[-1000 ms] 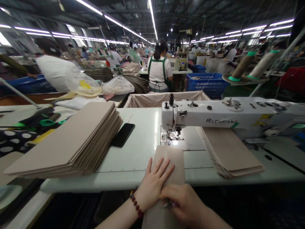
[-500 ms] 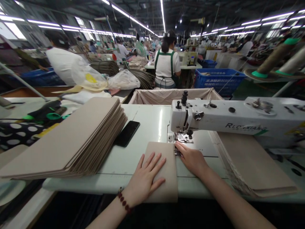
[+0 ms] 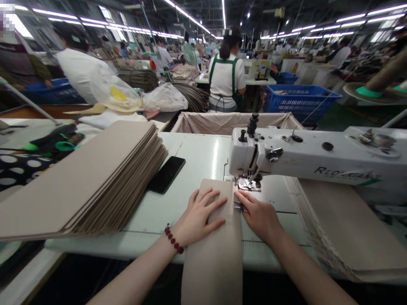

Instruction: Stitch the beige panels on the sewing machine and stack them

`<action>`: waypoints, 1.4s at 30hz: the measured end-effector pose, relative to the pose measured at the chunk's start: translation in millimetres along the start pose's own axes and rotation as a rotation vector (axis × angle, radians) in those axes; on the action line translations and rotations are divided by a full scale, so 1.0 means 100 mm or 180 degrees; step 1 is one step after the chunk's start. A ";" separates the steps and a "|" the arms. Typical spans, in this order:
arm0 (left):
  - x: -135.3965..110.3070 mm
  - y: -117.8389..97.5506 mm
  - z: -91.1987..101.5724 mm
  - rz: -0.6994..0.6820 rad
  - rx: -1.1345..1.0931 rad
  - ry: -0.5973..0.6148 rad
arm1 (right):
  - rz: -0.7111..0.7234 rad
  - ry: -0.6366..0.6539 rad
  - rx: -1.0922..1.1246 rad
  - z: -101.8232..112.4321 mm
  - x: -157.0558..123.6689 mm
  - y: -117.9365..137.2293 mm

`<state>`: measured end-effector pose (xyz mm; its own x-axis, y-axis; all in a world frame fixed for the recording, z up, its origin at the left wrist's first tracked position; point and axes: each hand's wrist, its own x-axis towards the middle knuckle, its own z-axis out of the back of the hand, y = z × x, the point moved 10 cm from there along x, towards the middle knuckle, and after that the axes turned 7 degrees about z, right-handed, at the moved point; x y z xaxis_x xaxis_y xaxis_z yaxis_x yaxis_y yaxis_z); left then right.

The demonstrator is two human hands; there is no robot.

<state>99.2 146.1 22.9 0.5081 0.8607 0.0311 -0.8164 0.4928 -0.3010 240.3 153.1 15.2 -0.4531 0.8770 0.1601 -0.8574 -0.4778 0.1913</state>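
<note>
A beige fabric panel lies on the sewing table, its top end beside the presser foot and its lower part hanging over the front edge. My left hand rests flat on the panel with fingers spread. At the panel's right edge, just in front of the needle area, is my right hand, fingertips pressed together by the fabric. Metal points of what look like thread snips stick out from under its curled fingers; most of the tool is hidden. The white sewing machine stands behind this hand.
Stacked beige panels lie left, beside a black phone. More panels sit under the machine arm at right. Behind the table are a cloth-lined bin, a blue crate and a person in a green-strapped apron.
The beige panel now hangs further over the table's front edge, and its top end sits slightly farther back. My left hand has shifted slightly forward and right. The view has moved a little.
</note>
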 end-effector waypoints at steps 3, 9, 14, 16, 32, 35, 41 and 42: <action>0.09 0.00 -0.02 -0.0048 -0.0018 0.0027 | -0.0014 0.0011 0.0028 -0.01 -0.01 -0.01; 0.09 -0.03 -0.04 -0.0092 -0.0033 0.0113 | -0.0020 0.0026 0.0090 -0.03 0.00 -0.03; 0.08 -0.03 -0.03 -0.0071 -0.0068 0.0112 | -0.0023 0.0006 0.0119 -0.03 0.01 -0.03; 0.08 -0.03 -0.03 -0.0086 -0.0099 0.0108 | -0.0036 0.0014 0.0133 -0.03 0.00 -0.03; 0.09 0.02 0.02 -0.0066 -0.0294 -0.0002 | -0.0096 0.0029 0.0112 -0.02 0.01 -0.03; 0.09 0.03 0.02 -0.0034 -0.0320 -0.0013 | -0.0093 0.0010 0.0110 -0.03 0.00 -0.03; 0.08 0.04 0.03 -0.0031 -0.0336 -0.0045 | -0.0094 -0.0016 0.0130 -0.02 0.00 -0.03; 0.08 0.03 0.04 -0.0035 -0.0337 -0.0058 | -0.0097 -0.0018 0.0136 -0.02 0.00 -0.03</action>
<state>99.8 155.5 25.5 0.5110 0.8580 0.0521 -0.7768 0.4868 -0.3995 242.2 154.8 12.4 -0.4255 0.8909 0.1589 -0.8595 -0.4528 0.2371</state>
